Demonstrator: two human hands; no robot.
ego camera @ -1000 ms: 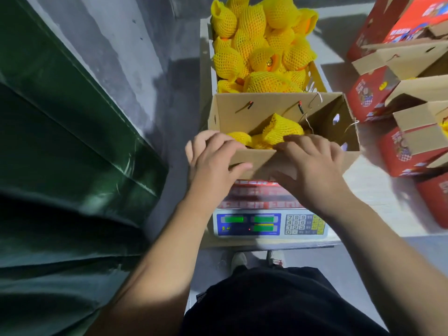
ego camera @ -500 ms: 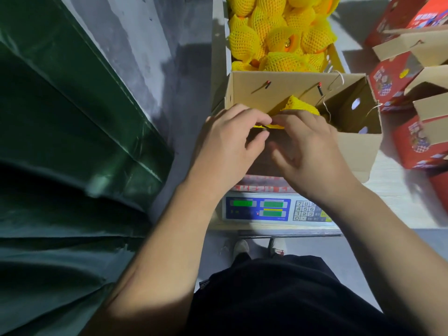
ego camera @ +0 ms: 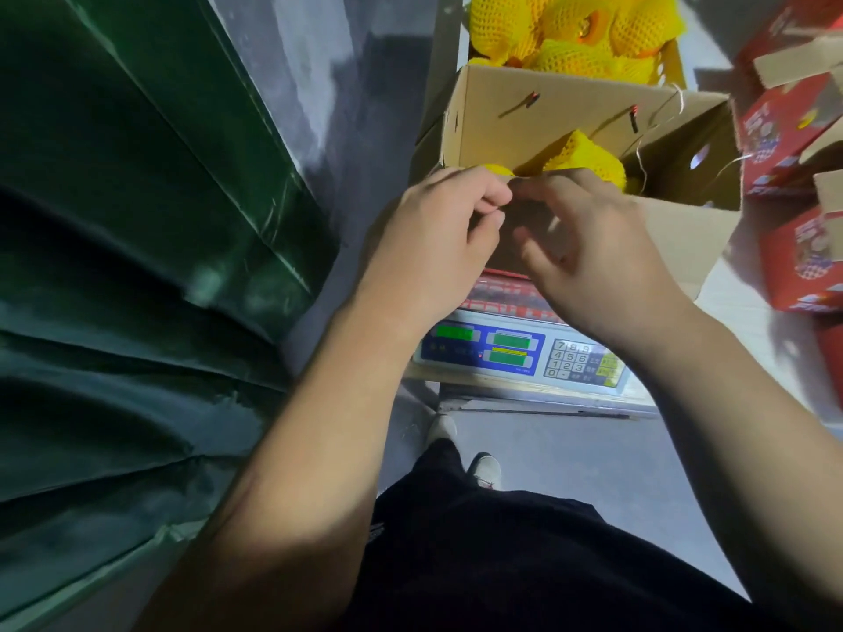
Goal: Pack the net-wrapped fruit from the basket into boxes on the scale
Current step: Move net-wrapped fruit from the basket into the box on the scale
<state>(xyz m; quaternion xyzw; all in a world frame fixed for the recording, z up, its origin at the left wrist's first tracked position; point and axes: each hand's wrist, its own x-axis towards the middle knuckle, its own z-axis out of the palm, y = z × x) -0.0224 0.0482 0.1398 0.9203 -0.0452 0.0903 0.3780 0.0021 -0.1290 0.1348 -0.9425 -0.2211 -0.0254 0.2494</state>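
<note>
Box [ego camera: 547,116] on scale [ego camera: 520,353] part-filled with fruit [ego camera: 588,157]; basket [ego camera: 670,66] full. Left hand [ego camera: 438,239] and right hand [ego camera: 593,248] curled at near flap; grip unclear.

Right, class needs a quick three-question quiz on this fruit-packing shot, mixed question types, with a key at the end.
1. True or false: the open cardboard box sits on the scale.
2. Where are both hands? A) in the basket of fruit B) at the box's near edge C) on the scale's keypad
3. Fill in: the fruit in the box is wrapped in ______ foam net.

Key: 1 true. 2 B: the left hand and right hand meet at the near wall. 3 yellow.
</note>
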